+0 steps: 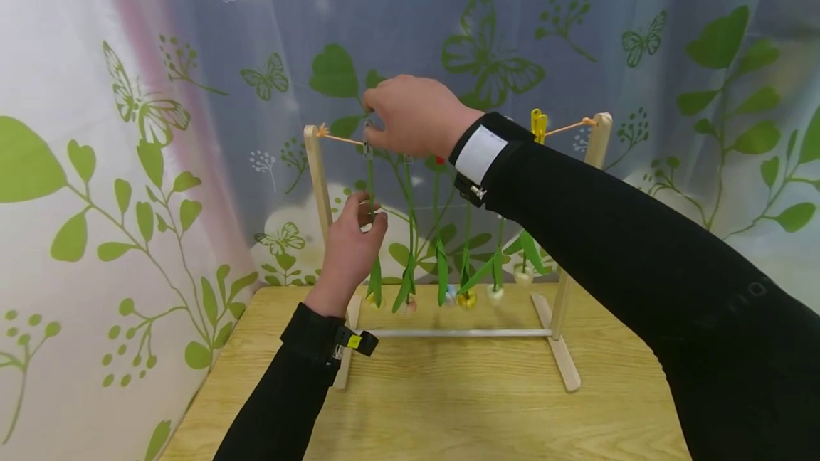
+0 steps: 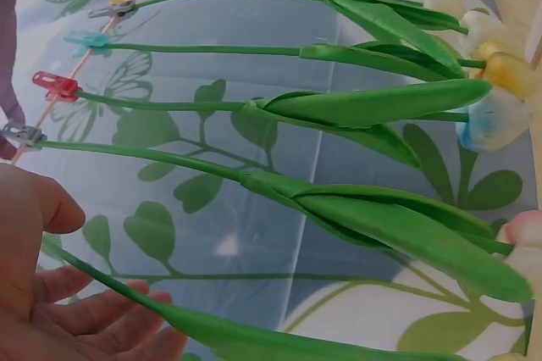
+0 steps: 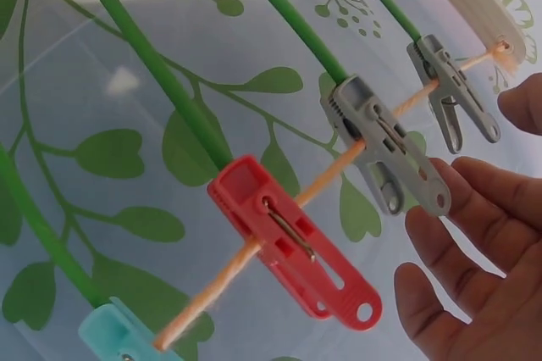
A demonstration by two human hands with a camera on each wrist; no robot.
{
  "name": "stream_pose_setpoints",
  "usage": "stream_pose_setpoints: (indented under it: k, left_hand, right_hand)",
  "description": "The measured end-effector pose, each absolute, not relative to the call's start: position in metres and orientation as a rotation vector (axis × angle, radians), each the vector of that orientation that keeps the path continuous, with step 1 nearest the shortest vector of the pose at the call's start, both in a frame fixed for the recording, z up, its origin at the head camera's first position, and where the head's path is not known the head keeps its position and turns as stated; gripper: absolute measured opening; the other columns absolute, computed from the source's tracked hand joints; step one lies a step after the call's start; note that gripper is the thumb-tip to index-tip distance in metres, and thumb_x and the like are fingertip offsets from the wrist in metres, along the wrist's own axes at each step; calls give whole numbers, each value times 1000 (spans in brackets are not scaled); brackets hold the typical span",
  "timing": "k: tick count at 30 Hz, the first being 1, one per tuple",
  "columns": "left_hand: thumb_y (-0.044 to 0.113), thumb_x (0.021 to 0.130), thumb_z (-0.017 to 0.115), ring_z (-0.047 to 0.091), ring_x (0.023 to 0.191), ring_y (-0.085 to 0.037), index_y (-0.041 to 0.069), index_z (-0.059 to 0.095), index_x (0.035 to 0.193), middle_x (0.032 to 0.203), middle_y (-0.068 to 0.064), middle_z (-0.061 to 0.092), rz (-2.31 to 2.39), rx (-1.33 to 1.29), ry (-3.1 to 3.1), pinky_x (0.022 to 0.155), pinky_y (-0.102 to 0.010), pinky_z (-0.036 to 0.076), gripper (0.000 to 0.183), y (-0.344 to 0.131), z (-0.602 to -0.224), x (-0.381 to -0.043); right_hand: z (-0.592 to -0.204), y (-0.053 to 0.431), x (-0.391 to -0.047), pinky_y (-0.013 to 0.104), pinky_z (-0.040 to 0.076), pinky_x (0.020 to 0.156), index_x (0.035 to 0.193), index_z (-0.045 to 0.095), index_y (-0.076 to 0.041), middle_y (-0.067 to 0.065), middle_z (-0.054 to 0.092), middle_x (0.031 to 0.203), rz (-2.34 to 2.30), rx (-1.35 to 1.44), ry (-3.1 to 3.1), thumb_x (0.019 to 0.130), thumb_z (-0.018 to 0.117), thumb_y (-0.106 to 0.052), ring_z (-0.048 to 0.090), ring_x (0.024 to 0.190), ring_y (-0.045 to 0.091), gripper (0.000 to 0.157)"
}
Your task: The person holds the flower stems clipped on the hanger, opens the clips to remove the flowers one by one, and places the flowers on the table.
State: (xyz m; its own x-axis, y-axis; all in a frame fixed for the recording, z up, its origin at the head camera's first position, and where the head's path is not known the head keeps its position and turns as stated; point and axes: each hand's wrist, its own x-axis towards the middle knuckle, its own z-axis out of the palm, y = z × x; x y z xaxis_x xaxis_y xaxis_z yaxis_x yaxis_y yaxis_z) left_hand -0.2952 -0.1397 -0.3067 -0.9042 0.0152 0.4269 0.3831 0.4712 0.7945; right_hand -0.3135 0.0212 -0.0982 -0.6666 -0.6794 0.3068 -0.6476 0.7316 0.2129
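Observation:
Artificial tulips hang upside down by clothespins from an orange cord [image 1: 342, 139]. My right hand [image 1: 423, 109] is at the left end of the cord, by the leftmost grey clothespin [image 3: 440, 81]. In the right wrist view, thumb and fingers stand apart on either side of that clothespin's handle ends, with a gap. A second grey clothespin [image 3: 385, 145] is close to the fingertips. My left hand [image 2: 93, 302] is lower, at the leftmost tulip's green stem [image 2: 110, 280]. The stem runs across its loosely bent fingers, with the thumb held away from it.
A wooden frame [image 1: 598, 141] carries the cord and stands on a wood-grain table [image 1: 487, 404]. Further along hang a red clothespin [image 3: 292, 242], a turquoise clothespin [image 3: 118, 331] and a yellow clothespin [image 1: 539, 123]. Behind is a leaf-and-butterfly curtain [image 1: 397, 20].

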Motion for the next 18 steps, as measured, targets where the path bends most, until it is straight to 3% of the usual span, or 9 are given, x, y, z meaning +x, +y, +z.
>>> stream_pose_setpoints:
  k: [12, 18]
  left_hand:
    - [40, 110, 48, 58, 135, -27, 24, 40, 154, 149, -8, 56, -1420, -321, -2301, 103, -43, 55, 47, -136, -289, -299]
    - [42, 110, 48, 61, 130, -27, 22, 47, 149, 143, -8, 61, -1412, -315, -2231, 101, -45, 56, 44, -137, -286, -301]
  right_hand:
    - [-99, 13, -314, 39, 57, 75, 121, 64, -12, 2, 64, 99, -174, 1059, -2578, 107, 52, -37, 63, 89, 21, 31]
    - [-99, 11, -315, 35, 45, 66, 107, 62, -12, 3, 59, 86, -173, 1066, -2585, 109, 49, -34, 58, 77, 21, 25]
